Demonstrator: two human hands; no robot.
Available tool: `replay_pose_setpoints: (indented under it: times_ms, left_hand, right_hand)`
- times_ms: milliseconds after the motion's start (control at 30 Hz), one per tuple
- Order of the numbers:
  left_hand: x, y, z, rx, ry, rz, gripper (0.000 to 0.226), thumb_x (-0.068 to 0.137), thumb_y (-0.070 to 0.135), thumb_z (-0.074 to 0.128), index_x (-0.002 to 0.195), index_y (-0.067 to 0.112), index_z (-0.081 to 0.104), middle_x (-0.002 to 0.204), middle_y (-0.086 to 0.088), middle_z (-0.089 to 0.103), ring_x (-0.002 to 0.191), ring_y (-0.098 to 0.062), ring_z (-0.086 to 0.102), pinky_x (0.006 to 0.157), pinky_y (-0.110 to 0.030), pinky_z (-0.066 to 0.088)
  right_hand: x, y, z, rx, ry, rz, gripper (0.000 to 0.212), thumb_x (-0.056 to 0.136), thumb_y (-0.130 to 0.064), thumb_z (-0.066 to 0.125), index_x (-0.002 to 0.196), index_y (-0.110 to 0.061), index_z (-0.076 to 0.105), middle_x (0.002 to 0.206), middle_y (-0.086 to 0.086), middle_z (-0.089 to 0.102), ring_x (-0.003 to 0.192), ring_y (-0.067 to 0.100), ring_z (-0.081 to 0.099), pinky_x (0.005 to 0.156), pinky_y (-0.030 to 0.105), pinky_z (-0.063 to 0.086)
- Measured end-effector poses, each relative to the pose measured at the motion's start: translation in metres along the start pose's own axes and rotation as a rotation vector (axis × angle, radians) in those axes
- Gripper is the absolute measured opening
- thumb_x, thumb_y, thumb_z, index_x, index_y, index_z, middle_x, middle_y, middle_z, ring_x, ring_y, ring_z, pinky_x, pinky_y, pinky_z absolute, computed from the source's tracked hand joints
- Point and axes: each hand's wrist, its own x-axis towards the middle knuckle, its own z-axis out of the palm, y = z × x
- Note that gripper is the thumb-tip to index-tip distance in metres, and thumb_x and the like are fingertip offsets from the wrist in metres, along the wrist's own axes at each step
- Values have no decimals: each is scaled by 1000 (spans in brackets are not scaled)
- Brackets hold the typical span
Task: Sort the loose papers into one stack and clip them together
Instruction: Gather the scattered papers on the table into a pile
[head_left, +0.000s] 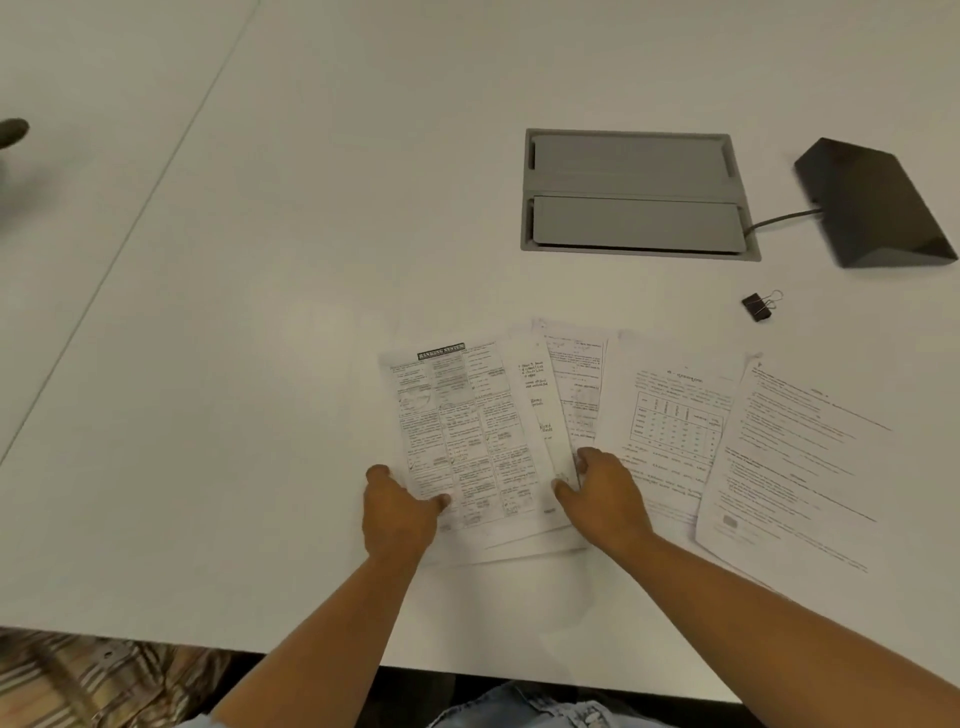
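Several printed papers lie fanned out and overlapping on the white table (260, 364). The leftmost sheet (462, 431) has a dark headline and dense columns. My left hand (397, 514) grips its lower left corner, thumb on top. My right hand (605, 493) rests on the lower edges of the two middle sheets (561, 395), fingers pressing them. To the right lie a sheet with a table (670, 415) and a text sheet (800, 457), untouched. A black binder clip (757, 305) sits on the table beyond the papers, to the right.
A grey cable hatch (634, 192) is set into the table behind the papers. A black wedge-shaped device (872, 202) with a cable stands at the far right. The table's near edge (156, 644) runs close below my forearms. A table seam runs diagonally at left.
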Motion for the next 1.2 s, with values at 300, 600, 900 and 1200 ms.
replay_pose_setpoints:
  times_ms: [300,600,900,1200]
  left_hand:
    - [-10,-12,-8,-211,-134,119,45,82,8,78,121,17,57,92,4,68,84,-21,67,79,-34,56]
    - [-26,-4,-25,-530,-240,72,8,98,21,59,98,19,68,96,-5,74,86,-25,72,66,-31,58]
    - [-37,19,-30,-561,-479,4,33,97,28,61,126,16,65,123,-2,72,112,-25,68,101,-49,51]
    - [-77,50,-16,-658,-452,159,17,92,20,68,97,4,72,98,-10,79,92,-30,76,83,-46,61]
  right_hand:
    - [11,-6,2,178,-39,143,29,82,-30,76,101,-14,62,92,-1,66,83,19,63,67,27,48]
    - [1,14,-9,465,-29,123,11,93,-10,64,96,-13,73,92,1,74,86,19,69,71,24,54]
    - [-36,41,-47,736,-151,160,19,96,-8,57,99,-12,75,99,-4,79,95,12,73,77,20,54]
    - [-50,67,-65,871,23,214,18,86,-14,72,103,-14,75,98,-1,79,95,18,74,93,39,55]
